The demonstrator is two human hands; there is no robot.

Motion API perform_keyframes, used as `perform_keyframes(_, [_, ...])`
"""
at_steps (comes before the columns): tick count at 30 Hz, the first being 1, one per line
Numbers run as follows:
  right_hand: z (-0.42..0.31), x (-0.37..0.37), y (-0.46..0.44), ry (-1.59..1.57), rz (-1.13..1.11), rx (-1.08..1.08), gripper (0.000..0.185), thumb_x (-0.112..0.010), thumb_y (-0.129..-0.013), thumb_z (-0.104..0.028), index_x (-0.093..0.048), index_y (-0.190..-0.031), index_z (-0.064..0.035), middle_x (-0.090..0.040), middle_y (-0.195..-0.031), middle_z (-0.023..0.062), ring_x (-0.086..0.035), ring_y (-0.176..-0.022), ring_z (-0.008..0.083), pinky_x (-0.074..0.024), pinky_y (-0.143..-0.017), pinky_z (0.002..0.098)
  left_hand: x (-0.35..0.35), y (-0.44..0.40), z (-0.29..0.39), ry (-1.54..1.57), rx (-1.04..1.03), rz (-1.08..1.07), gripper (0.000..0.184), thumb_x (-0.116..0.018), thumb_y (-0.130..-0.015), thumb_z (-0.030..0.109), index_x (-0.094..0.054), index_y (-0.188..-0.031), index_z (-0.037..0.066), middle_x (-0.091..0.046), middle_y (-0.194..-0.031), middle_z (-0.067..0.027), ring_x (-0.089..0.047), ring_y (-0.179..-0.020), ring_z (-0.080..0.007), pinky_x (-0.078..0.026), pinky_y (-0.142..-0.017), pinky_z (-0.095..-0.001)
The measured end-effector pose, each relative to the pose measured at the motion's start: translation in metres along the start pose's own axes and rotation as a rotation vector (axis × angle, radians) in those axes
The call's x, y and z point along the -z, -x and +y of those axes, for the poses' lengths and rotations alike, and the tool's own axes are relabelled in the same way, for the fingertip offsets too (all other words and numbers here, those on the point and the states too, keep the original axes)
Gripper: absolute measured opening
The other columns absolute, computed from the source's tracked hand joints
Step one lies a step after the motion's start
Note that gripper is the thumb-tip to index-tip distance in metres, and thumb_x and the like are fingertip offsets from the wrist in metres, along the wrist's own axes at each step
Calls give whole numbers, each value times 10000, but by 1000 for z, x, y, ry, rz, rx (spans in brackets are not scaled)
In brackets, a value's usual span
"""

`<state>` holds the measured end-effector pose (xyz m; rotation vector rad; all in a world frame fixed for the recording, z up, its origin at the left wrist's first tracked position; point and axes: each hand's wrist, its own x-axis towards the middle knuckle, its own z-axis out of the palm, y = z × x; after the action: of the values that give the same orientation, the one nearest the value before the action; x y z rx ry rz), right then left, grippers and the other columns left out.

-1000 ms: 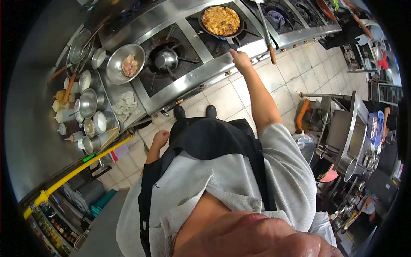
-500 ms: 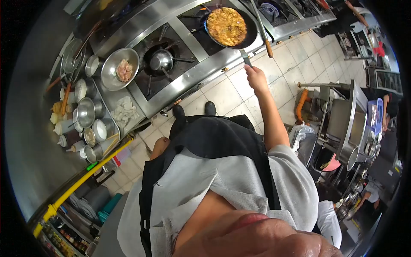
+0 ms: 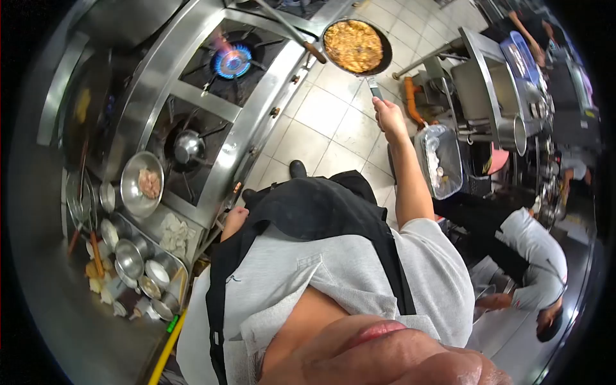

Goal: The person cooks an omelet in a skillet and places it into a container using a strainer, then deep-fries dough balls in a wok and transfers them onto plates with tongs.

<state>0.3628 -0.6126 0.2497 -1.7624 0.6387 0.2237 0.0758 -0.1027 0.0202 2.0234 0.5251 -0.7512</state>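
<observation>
My right hand (image 3: 389,118) is closed around the dark handle of a black frying pan (image 3: 385,63), out at arm's length. A chunky golden-brown layer of food, like a thick omelette (image 3: 352,46), covers most of the pan. The pan is held over the floor, off the stove's front edge. My left hand (image 3: 236,219) hangs by my waist near the stove's front corner; its fingers are too unclear to read. On the stove, a burner (image 3: 232,60) burns with a blue flame and nothing on it.
Left of the stove are a metal bowl of raw meat (image 3: 150,184), a crumpled cloth (image 3: 177,235) and several small metal containers. A wooden-handled utensil (image 3: 314,51) sticks out over the stove edge. At right are a plastic-lined tub (image 3: 440,162), a metal rack and a bending co-worker (image 3: 536,247).
The frying pan has come off the burner and away from the stove, baring the flame. My body has turned to the right. The co-worker has come into fuller view.
</observation>
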Motion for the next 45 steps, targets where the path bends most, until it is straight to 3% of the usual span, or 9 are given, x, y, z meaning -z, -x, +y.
perform_keyframes(7, [10, 58, 1, 72, 97, -69, 295, -615, -949, -328, -531, -752, -125, -426, -567, -57, -327, -431, 73, -233, -399, 287, -12, -34, 7, -119, -141, -25, 298, -670, -849, 300, -711, -951, 23, -719, -848, -163, -703, -822, -265, -529, -749, -361])
perform_keyframes(11, [-41, 98, 14, 77, 151, 8, 298, -609, -960, -320, -527, -746, -129, -415, -569, -70, -315, -426, 59, -229, -400, 273, -6, -48, 27, -160, -157, -31, 297, -668, -850, 300, -710, -951, 24, -719, -850, -162, -703, -824, -266, -529, -751, -362])
perform_keyframes(14, [-98, 120, 34, -221, 141, 168, 294, -596, -981, -330, -510, -767, -147, -351, -548, -91, -277, -416, 26, -202, -376, 227, 15, -61, 45, -180, -163, -29, 296, -666, -850, 301, -710, -951, 25, -719, -851, -162, -703, -825, -267, -529, -752, -362])
perform_keyframes(19, [-120, 132, 10, -459, 18, 231, 319, -617, -964, -355, -498, -738, -164, -412, -574, -75, -279, -409, 42, -194, -372, 241, 43, -65, 67, -199, -146, -25, 295, -664, -852, 301, -709, -951, 27, -719, -854, -161, -702, -828, -269, -530, -754, -363])
perform_keyframes(25, [-55, 96, -30, -331, 30, -38, 329, -606, -957, -366, -493, -728, -159, -406, -557, -58, -304, -398, 71, -207, -374, 273, 44, -62, 67, -205, -123, -45, 294, -661, -853, 302, -709, -951, 29, -719, -857, -160, -701, -830, -270, -530, -756, -364])
perform_keyframes(30, [7, 74, -36, -164, 136, -127, 302, -600, -962, -338, -512, -734, -160, -398, -559, -74, -289, -415, 63, -194, -389, 275, 33, -51, 61, -205, -82, -74, 293, -658, -854, 302, -708, -951, 30, -719, -860, -159, -701, -833, -272, -531, -758, -365])
perform_keyframes(33, [39, 78, -29, -98, 155, -36, 275, -635, -942, -336, -572, -778, -124, -428, -583, -73, -345, -443, 60, -254, -409, 269, 26, -43, 56, -204, -51, -78, 292, -657, -855, 303, -708, -951, 31, -719, -862, -159, -701, -834, -273, -531, -759, -366])
perform_keyframes(39, [1, 65, 5, 178, 65, 163, 327, -657, -926, -334, -585, -752, -68, -429, -587, -62, -369, -514, 58, -281, -467, 284, 7, -17, 57, -181, 1, -55, 291, -654, -856, 303, -708, -951, 33, -718, -865, -158, -700, -837, -274, -532, -761, -367])
perform_keyframes(45, [-47, -59, 12, 99, -348, 105, 265, -680, -915, -296, -587, -751, -110, -427, -580, -83, -334, -467, 40, -256, -434, 256, -8, -7, 66, -124, -108, 20, 302, -644, -858, 321, -709, -973, 49, -718, -942, -147, -690, -890, -284, -528, -807, -379])
